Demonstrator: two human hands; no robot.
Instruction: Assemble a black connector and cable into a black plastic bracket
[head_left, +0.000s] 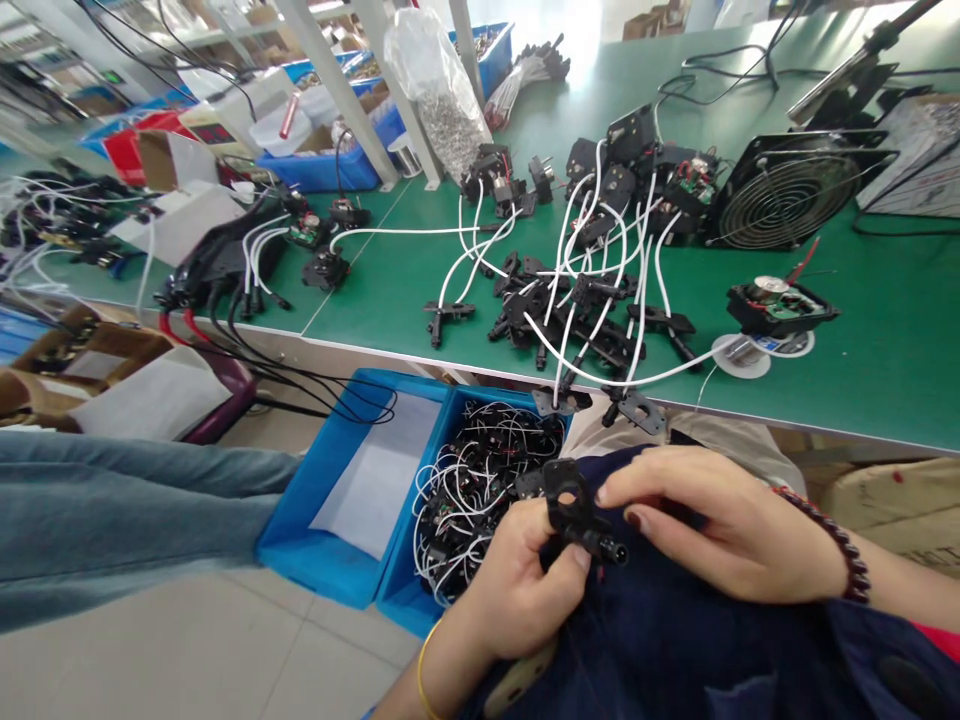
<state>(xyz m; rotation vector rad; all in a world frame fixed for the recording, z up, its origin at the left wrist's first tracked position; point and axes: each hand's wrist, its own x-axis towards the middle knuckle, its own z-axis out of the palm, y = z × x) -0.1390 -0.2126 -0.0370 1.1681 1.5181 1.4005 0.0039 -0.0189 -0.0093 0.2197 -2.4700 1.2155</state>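
Note:
Both hands work over my lap, below the bench edge. My left hand (525, 580) is closed around the lower end of a small black plastic part (574, 505) with a round hole and a cylindrical plug tip. My right hand (720, 535) pinches the same part from the right, thumb and forefinger at its top. A beaded bracelet sits on the right wrist, a thin yellow band on the left. Just left of the hands, a blue bin (420, 600) holds a tangle of black parts with white wires (480, 490).
A green bench (862, 370) carries several black parts with white cables (592, 290), a black fan (787, 190), a solder reel (741, 355), and a bag of screws (442, 90). Another blue bin (300, 500) holds white paper. Another person's jeans leg (112, 520) lies at left.

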